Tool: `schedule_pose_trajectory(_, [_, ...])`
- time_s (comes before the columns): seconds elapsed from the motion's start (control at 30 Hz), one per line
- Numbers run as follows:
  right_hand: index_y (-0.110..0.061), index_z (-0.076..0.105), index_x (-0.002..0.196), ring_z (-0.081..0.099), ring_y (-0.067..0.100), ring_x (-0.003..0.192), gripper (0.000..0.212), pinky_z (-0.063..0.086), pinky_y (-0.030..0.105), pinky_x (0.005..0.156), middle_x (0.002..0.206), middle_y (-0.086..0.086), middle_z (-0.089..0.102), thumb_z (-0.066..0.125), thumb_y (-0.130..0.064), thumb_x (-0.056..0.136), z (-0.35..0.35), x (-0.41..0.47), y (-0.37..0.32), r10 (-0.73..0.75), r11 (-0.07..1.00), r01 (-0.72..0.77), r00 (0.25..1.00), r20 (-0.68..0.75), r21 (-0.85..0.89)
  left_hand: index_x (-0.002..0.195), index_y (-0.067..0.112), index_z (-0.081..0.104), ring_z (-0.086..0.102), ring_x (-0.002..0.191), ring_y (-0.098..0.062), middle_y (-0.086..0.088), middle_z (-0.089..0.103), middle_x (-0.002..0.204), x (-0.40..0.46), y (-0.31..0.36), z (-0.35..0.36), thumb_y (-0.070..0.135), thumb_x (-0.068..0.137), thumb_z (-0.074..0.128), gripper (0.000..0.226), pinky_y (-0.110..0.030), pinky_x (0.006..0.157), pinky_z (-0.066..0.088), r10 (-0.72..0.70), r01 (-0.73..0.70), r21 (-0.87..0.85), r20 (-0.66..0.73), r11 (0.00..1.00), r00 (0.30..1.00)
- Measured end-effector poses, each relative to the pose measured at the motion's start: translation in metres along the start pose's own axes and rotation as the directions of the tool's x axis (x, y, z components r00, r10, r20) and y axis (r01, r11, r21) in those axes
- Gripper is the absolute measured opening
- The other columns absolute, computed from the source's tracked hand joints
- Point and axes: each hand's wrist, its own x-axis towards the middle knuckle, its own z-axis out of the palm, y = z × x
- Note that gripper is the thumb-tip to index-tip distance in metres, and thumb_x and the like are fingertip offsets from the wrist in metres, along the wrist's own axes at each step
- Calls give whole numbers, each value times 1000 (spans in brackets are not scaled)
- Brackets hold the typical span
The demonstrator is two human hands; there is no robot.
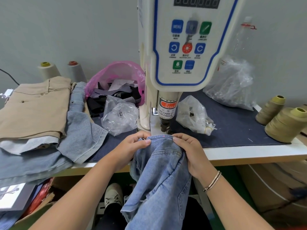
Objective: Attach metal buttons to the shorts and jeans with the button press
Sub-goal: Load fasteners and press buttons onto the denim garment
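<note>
Two hands, left hand [132, 143] and right hand [187, 146], pinch jeans [159, 163] top | lining up under button press [166, 120] | next: hold flat, fingers away

Waistband of blue jeans [159, 165] held flat beneath the ram of a button press [181, 52], pinched at either side by left hand [132, 145] and right hand [189, 151]. Small red light dot visible on the waistband edge. Folded khaki shorts [34, 107] stacked on denim garments at left; olive thread cones [282, 120] at right; clear plastic bags [119, 118] flanking the press column.
</note>
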Motion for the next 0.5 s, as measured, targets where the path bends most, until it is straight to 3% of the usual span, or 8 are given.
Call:
schedule_pose_trajectory(0.1, [-21, 75, 75, 66, 14, 79, 25, 53, 24, 69, 84, 5, 72, 59, -8, 89, 1, 0, 0, -2, 1000, 2, 1000, 1, -2, 95, 7, 60, 63, 87, -22, -7, 64, 94, 0, 1, 0, 36, 75, 70, 37, -32, 75, 50, 3, -3, 19, -5, 1000, 1000])
schedule_pose_trajectory(0.3, [-21, 74, 74, 65, 13, 78, 26, 53, 23, 68, 82, 4, 71, 59, -8, 89, 0, -2, 0, -9, 1000, 9, 1000, 27, -2, 88, 15, 61, 61, 85, -22, -4, 62, 92, -4, 4, 2, 40, 73, 71, 31, -33, 76, 48, 18, -18, 44, -10, 999, 1000])
schedule_pose_trajectory(0.43, [-23, 71, 73, 59, 11, 76, 17, 50, 21, 70, 78, 0, 65, 61, -12, 81, -5, -16, 1, -81, 996, 76, 989, 127, 41, 97, 27, 61, 55, 87, -23, -6, 60, 99, -13, 6, 4, 46, 73, 72, 32, -43, 80, 46, 75, -66, 260, -23, 963, 997])
schedule_pose_trajectory(0.5, [-26, 70, 72, 57, 7, 73, 15, 47, 17, 69, 74, -7, 63, 65, -13, 78, -9, -29, 1, -117, 993, 114, 973, 197, 29, 105, 40, 58, 57, 85, -19, -7, 62, 105, -19, 8, 3, 49, 68, 74, 42, -39, 80, 49, 48, -25, 337, -59, 941, 997])
